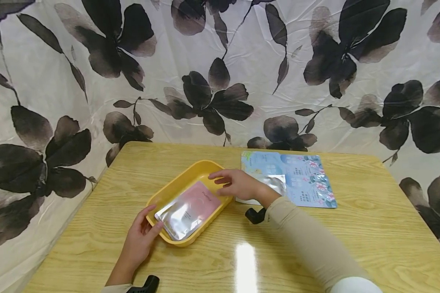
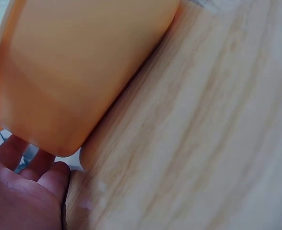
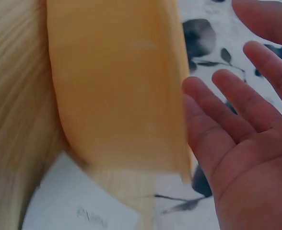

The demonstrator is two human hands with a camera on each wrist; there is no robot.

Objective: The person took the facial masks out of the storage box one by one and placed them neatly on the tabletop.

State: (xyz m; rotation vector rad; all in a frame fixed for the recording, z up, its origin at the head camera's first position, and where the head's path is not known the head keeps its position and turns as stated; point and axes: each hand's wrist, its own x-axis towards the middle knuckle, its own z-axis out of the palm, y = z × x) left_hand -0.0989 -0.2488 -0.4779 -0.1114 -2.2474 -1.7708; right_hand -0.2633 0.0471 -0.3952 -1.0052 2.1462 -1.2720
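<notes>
A yellow plastic tray (image 1: 176, 183) lies on a wooden table (image 1: 370, 219). Inside it is a flat sachet (image 1: 188, 209), pink at one end and silver at the other. My left hand (image 1: 150, 219) rests against the tray's near left corner with straight fingers, thumb by the rim. In the left wrist view the palm (image 2: 21, 191) sits just beside the tray's outer wall (image 2: 83, 72). My right hand (image 1: 221, 183) hovers over the tray's right rim, fingers relaxed and spread, holding nothing. The right wrist view shows the open right hand (image 3: 237, 124) next to the tray wall (image 3: 117, 86).
A large blue printed pouch (image 1: 300, 179) lies flat at the back right of the table, with a silver sachet (image 1: 276, 183) on its left part behind my right wrist. A flowered curtain (image 1: 220, 81) hangs behind and to the left. Bare wood (image 1: 381, 236) spreads right and front.
</notes>
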